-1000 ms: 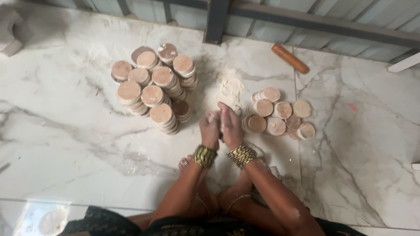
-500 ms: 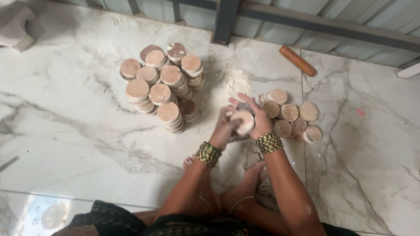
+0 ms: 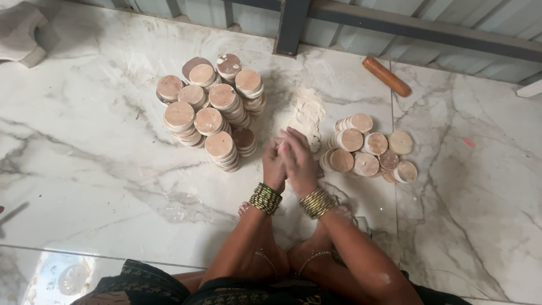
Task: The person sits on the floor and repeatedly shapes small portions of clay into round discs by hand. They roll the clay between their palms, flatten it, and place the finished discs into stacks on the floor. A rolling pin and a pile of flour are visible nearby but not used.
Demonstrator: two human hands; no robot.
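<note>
My left hand (image 3: 273, 165) and my right hand (image 3: 299, 162) are pressed palm to palm over the marble floor, each wrist wearing bangles. A pale round disc is squeezed between them and is almost wholly hidden. To the left stand several tall stacks of flat, tan, floury discs (image 3: 210, 116). A lower, looser pile of the same discs (image 3: 368, 151) lies to the right of my hands. Just beyond my fingertips is a small heap of white flour (image 3: 307, 112).
A wooden rolling pin (image 3: 387, 76) lies at the back right near a grey metal frame (image 3: 291, 25) and wall. A grey cloth (image 3: 22, 34) sits in the far left corner. My bare feet (image 3: 282, 260) rest on the floor below my hands.
Half a second ago my hands were apart with a disc showing between them near the right pile. They have now closed flat together and moved slightly left, toward me.
</note>
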